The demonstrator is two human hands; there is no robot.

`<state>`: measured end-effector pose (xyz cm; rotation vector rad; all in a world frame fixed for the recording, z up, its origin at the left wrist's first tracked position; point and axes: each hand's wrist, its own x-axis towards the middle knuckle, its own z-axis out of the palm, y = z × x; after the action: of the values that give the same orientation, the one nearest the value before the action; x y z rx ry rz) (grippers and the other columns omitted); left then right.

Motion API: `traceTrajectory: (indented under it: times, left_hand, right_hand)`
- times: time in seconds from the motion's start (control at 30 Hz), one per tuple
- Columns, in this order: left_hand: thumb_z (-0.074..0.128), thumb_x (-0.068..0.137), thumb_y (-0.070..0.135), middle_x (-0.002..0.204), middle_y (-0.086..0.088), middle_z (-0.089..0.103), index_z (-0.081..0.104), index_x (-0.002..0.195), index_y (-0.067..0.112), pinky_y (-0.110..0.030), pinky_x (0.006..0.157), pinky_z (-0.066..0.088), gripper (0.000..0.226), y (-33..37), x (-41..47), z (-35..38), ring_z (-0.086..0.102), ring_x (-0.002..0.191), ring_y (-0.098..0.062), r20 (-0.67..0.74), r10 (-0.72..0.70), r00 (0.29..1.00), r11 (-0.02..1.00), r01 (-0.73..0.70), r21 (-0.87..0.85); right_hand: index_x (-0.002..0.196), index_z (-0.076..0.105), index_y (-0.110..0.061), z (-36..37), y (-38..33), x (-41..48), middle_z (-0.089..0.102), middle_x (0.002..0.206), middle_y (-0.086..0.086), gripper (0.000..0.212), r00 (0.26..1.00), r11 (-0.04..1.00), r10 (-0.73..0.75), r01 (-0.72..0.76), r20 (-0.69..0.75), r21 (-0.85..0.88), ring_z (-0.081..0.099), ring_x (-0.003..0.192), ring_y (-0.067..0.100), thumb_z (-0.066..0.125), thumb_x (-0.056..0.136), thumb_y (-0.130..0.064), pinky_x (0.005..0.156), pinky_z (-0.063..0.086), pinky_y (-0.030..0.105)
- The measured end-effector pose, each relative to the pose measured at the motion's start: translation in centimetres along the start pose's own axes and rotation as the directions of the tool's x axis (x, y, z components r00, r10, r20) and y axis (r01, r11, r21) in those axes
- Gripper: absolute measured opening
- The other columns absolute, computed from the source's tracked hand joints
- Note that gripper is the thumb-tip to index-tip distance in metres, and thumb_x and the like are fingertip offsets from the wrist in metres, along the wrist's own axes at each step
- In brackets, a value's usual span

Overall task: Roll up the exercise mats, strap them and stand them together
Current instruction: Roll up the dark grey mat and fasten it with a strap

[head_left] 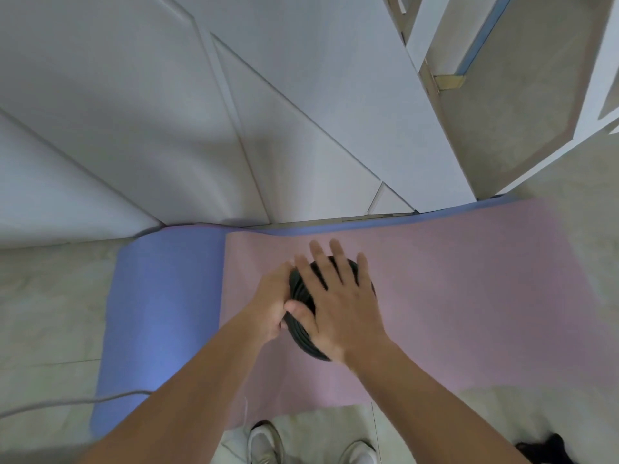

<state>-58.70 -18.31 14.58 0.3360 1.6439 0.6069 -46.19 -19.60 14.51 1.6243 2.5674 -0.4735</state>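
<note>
- The right hand (338, 303) is being laid flat, fingers spread, over the top end of the black rolled mat (303, 333), probably to stop its coils springing loose.
- The left hand (271, 306) is being curled round the roll's side, gripping it upright.
- The roll is being held over the pink mat (469, 296), which is lying unrolled on the floor (50, 313), its blue underside (160, 313) turned up at one end.

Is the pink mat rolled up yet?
No: the pink mat lies spread flat on the floor, only its left end turned over showing blue; left hand and right hand are on the black roll.
</note>
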Motion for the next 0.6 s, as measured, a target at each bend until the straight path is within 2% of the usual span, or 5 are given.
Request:
traceTrajectory:
  times: [0.1, 0.2, 0.37, 0.53, 0.6]
  left_hand:
    - [0.039, 0.104, 0.02, 0.083, -0.017, 0.064, 0.064, 0.084, 0.002, -0.031, 0.062, 0.045, 0.037, 0.8, 0.7, -0.2, 0.058, 0.073, -0.022, -0.047, 0.097, 0.994, 0.956, -0.08, 0.281]
    - [0.041, 0.104, 0.026, 0.071, -0.009, 0.057, 0.058, 0.072, 0.009, -0.028, 0.052, 0.038, 0.041, 1.7, 1.1, -1.2, 0.052, 0.062, -0.018, -0.118, 0.136, 0.984, 0.929, -0.085, 0.36]
    - [0.043, 0.104, 0.021, 0.078, -0.01, 0.061, 0.059, 0.074, 0.01, -0.039, 0.068, 0.053, 0.035, 3.1, 2.0, -2.3, 0.058, 0.071, -0.024, -0.105, 0.19, 0.976, 0.911, -0.136, 0.389]
    - [0.047, 0.101, 0.02, 0.103, -0.02, 0.068, 0.065, 0.09, 0.005, -0.045, 0.082, 0.057, 0.026, 4.5, 3.7, -1.7, 0.067, 0.096, -0.036, -0.081, 0.22, 0.972, 0.888, -0.165, 0.429]
    - [0.05, 0.1, 0.025, 0.087, -0.015, 0.066, 0.067, 0.086, 0.005, -0.039, 0.073, 0.051, 0.03, 4.9, 3.7, -1.0, 0.064, 0.084, -0.031, -0.075, 0.227, 0.971, 0.887, -0.174, 0.427]
  right_hand:
    - [0.157, 0.019, -0.023, 0.6, -0.3, -0.1, 0.01, 0.165, 0.007, 0.088, 0.996, 0.998, -0.055, 0.057, 0.064, -0.033, -0.004, 0.152, 0.032, 0.013, 0.088, -0.077, 0.116, -0.006, 0.062]
    - [0.158, 0.005, -0.024, 0.2, -0.5, 0.7, -0.003, 0.166, 0.008, 0.092, 0.994, 0.996, -0.027, 0.036, 0.103, -0.083, -0.016, 0.15, 0.032, 0.011, 0.086, -0.08, 0.114, -0.016, 0.062]
    - [0.143, -0.033, -0.024, -0.6, 0.1, 1.0, -0.031, 0.159, 0.008, 0.096, 0.964, 0.983, -0.14, 0.162, 0.228, -0.082, -0.039, 0.141, 0.03, 0.011, 0.083, -0.084, 0.111, -0.022, 0.063]
    - [0.143, -0.037, -0.023, -1.0, 1.6, 0.0, -0.042, 0.153, 0.011, 0.108, 0.927, 0.961, -0.214, 0.257, 0.309, -0.103, -0.045, 0.137, 0.029, 0.015, 0.078, -0.091, 0.112, -0.019, 0.062]
    - [0.145, -0.034, -0.023, -1.0, 1.2, 0.5, -0.042, 0.152, 0.012, 0.109, 0.927, 0.967, -0.2, 0.239, 0.316, -0.092, -0.045, 0.137, 0.029, 0.018, 0.077, -0.091, 0.111, -0.02, 0.063]
